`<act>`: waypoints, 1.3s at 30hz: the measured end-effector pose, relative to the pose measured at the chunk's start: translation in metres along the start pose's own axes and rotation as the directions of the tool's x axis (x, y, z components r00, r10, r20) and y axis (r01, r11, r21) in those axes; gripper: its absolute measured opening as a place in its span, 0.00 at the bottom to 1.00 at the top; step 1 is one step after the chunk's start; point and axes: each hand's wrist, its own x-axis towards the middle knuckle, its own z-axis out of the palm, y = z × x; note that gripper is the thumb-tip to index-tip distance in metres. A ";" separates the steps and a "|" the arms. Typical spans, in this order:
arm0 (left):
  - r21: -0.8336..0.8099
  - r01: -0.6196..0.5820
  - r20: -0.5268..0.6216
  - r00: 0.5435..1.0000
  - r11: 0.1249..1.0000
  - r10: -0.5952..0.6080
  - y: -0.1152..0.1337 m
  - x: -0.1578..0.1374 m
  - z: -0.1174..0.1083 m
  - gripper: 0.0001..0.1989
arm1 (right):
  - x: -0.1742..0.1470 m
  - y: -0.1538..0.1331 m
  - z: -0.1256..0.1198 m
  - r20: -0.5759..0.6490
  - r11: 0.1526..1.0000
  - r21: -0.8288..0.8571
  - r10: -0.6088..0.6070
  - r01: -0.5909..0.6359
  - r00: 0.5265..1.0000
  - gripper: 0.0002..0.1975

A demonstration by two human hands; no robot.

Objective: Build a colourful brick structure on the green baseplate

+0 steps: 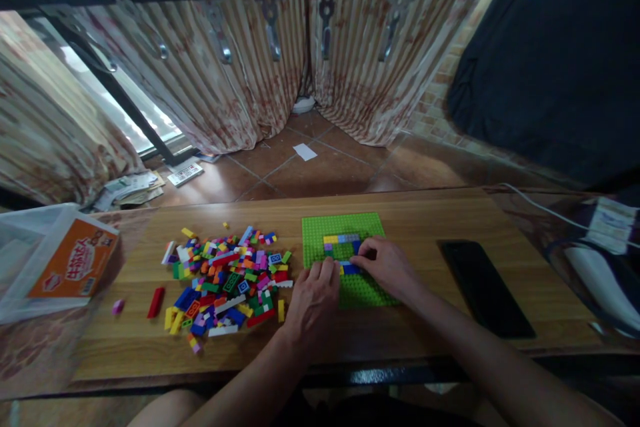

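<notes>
A bright green studded baseplate (313,230) lies on the wooden table with a small frame of toy bricks on it. Along the frame's far side run a yellow brick (331,239) and a grey-blue brick (352,238). My left hand (315,290) is closed at the frame's near left corner, its fingers bent down and the fingertips partly hidden. From the right, my right hand (385,265) pinches at the near side, thumb and forefinger on a blue toy brick (351,269). Whether that brick is pressed down fully cannot be seen.
Left of the baseplate spreads a pile of mixed toy bricks (233,280), with a red brick (155,303) lying apart. A clear plastic box (45,220) with an orange label stands at the table's left end. A black phone (485,287) lies on the right.
</notes>
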 end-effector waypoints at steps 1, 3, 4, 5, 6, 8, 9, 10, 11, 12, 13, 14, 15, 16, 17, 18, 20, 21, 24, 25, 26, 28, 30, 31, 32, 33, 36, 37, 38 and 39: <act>-0.001 -0.009 -0.001 1.000 1.000 0.009 0.001 0.001 0.000 0.20 | 0.000 0.000 0.000 0.003 1.000 -0.004 -0.003 0.003 1.000 0.08; -0.003 -0.024 -0.005 1.000 1.000 0.024 0.002 0.003 0.000 0.19 | 0.000 -0.001 0.001 0.011 1.000 -0.011 -0.007 0.007 1.000 0.08; 0.000 -0.031 -0.007 0.999 1.000 0.031 0.002 0.004 0.001 0.18 | 0.000 -0.002 0.001 0.014 1.000 -0.015 -0.006 0.007 1.000 0.09; 0.006 -0.036 -0.007 0.999 0.999 0.036 0.002 0.004 0.001 0.18 | 0.000 -0.002 0.001 0.018 1.000 -0.019 -0.007 0.007 1.000 0.09; 0.013 -0.041 -0.006 0.999 0.999 0.041 0.002 0.005 0.002 0.17 | 0.001 -0.003 0.001 0.023 1.000 -0.022 -0.007 0.007 1.000 0.09; 0.022 -0.046 -0.003 0.999 0.999 0.046 0.001 0.004 0.002 0.17 | 0.001 -0.004 0.001 0.029 1.000 -0.024 -0.010 0.011 1.000 0.09; 0.020 -0.043 -0.003 0.999 0.999 0.043 0.001 0.003 0.002 0.18 | 0.001 -0.004 0.000 0.029 1.000 -0.022 -0.011 0.012 1.000 0.09; 0.014 -0.037 -0.006 0.999 0.999 0.038 0.001 0.003 0.002 0.18 | 0.000 -0.004 0.000 0.030 1.000 -0.016 -0.012 0.012 0.999 0.09; 0.008 -0.029 -0.012 1.000 1.000 0.029 0.001 0.002 0.003 0.18 | 0.000 -0.003 0.000 0.033 1.000 -0.008 -0.012 0.012 0.999 0.09; 0.004 -0.019 -0.021 1.000 1.000 0.019 0.001 0.001 0.004 0.18 | 0.000 -0.002 0.000 0.038 1.000 0.002 -0.014 0.014 0.999 0.09; 0.005 -0.010 -0.032 0.999 1.000 0.011 0.001 0.000 0.005 0.18 | 0.000 0.000 0.000 0.041 1.000 0.011 -0.020 0.019 0.999 0.10; 0.009 -0.004 -0.045 0.999 1.000 0.005 0.002 -0.001 0.007 0.18 | -0.001 0.002 0.000 0.043 0.999 0.020 -0.027 0.026 0.999 0.10; 0.017 0.000 -0.059 0.998 1.000 0.001 0.003 -0.001 0.009 0.18 | -0.001 0.004 0.000 0.045 0.999 0.029 -0.037 0.036 0.998 0.11; 0.022 0.003 -0.071 0.997 1.000 -0.001 0.003 -0.002 0.011 0.18 | -0.002 0.006 0.000 0.044 0.998 0.037 -0.046 0.045 0.998 0.12; 0.023 0.006 -0.080 0.997 1.000 -0.004 0.003 -0.002 0.013 0.18 | -0.002 0.008 -0.001 0.045 0.998 0.045 -0.053 0.051 0.998 0.13; 0.018 0.013 -0.084 0.996 1.000 -0.011 0.003 -0.002 0.014 0.18 | -0.002 0.010 -0.001 0.050 0.997 0.050 -0.054 0.051 0.997 0.13; -0.012 0.027 -0.095 0.995 1.000 -0.028 0.001 -0.003 0.014 0.17 | -0.002 0.012 -0.001 0.061 0.999 0.044 -0.034 0.031 0.998 0.15; -0.034 0.035 -0.107 0.994 0.999 -0.038 -0.001 -0.004 0.012 0.17 | -0.002 0.012 -0.002 0.064 0.999 0.036 -0.022 0.020 0.998 0.15; -0.118 0.058 -0.149 0.986 0.991 -0.075 -0.013 -0.009 -0.001 0.16 | -0.002 0.010 -0.003 0.071 1.000 0.020 -0.002 0.001 0.997 0.17; -0.157 0.061 -0.156 0.984 0.986 -0.086 -0.020 -0.011 -0.007 0.13 | -0.002 0.010 -0.004 0.076 1.000 0.019 -0.001 -0.001 0.997 0.17; -0.200 0.064 -0.157 0.983 0.978 -0.096 -0.028 -0.013 -0.014 0.10 | -0.003 0.009 -0.005 0.080 1.000 0.017 0.002 -0.003 0.997 0.17; -0.295 0.072 -0.170 0.977 0.953 -0.126 -0.049 -0.017 -0.027 0.08 | -0.003 0.007 -0.006 0.078 1.000 0.002 0.006 -0.006 0.997 0.18; -0.380 0.114 -0.207 0.957 0.918 -0.204 -0.073 -0.020 -0.040 0.09 | -0.004 0.006 -0.007 0.077 1.000 -0.027 0.006 -0.004 0.997 0.20; -0.420 0.138 -0.243 0.935 0.897 -0.257 -0.086 -0.022 -0.046 0.10 | -0.003 0.006 -0.008 0.079 0.999 -0.047 0.008 -0.005 0.997 0.20; -0.464 0.171 -0.293 0.896 0.869 -0.333 -0.098 -0.024 -0.051 0.10 | -0.003 0.007 -0.008 0.085 0.998 -0.067 0.013 -0.007 0.996 0.21; -0.510 0.206 -0.326 0.852 0.835 -0.410 -0.109 -0.026 -0.055 0.10 | -0.003 0.008 -0.009 0.093 0.996 -0.086 0.018 -0.010 0.996 0.21; -0.646 0.264 -0.397 0.684 0.716 -0.611 -0.134 -0.032 -0.064 0.09 | -0.001 0.013 -0.010 0.083 0.991 -0.135 0.030 -0.019 0.996 0.21; -0.679 0.266 -0.408 0.638 0.684 -0.653 -0.138 -0.034 -0.066 0.09 | -0.001 0.014 -0.010 0.064 0.989 -0.146 0.029 -0.019 0.998 0.21; -0.705 0.263 -0.416 0.599 0.659 -0.684 -0.141 -0.035 -0.067 0.09 | -0.001 0.014 -0.010 0.038 0.988 -0.153 0.018 -0.012 0.999 0.20; -0.723 0.257 -0.422 0.570 0.641 -0.705 -0.143 -0.036 -0.068 0.09 | -0.003 0.012 -0.010 0.006 0.988 -0.154 -0.003 0.004 1.000 0.20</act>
